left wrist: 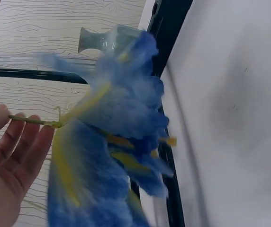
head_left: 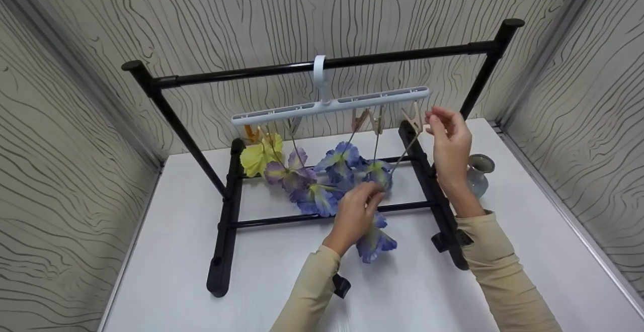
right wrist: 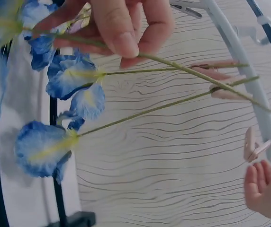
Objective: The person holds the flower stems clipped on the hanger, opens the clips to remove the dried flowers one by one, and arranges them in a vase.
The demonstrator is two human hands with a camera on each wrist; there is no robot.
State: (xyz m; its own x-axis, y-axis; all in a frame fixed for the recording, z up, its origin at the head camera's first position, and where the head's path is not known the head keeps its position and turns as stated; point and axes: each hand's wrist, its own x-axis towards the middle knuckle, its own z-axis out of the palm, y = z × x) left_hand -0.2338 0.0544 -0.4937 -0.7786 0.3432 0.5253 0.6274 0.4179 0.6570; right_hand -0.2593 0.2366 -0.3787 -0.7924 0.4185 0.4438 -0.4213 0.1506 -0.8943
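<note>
My left hand [head_left: 354,216] pinches the green stem [left wrist: 31,120] of a blue iris [head_left: 375,241] between thumb and fingers, the bloom hanging below the hand. The stem's upper part slants up towards the right end of the pale blue hanger [head_left: 329,105]. Beside that end my right hand [head_left: 449,143] is raised, fingers loosely bent and holding nothing. Its fingertips are close to a pale pink clothespin [right wrist: 255,145] hanging from the hanger. Other clothespins [head_left: 359,119] along the hanger hold more irises: blue ones [head_left: 339,163], a purple one [head_left: 289,173] and a yellow one [head_left: 259,156].
The hanger hooks over the top bar [head_left: 241,74] of a black rack [head_left: 226,241] standing on the white table [head_left: 171,251]. A small grey-green vase [head_left: 478,181] stands right of the rack, behind my right forearm. Wood-patterned panels [head_left: 282,15] enclose the back and sides.
</note>
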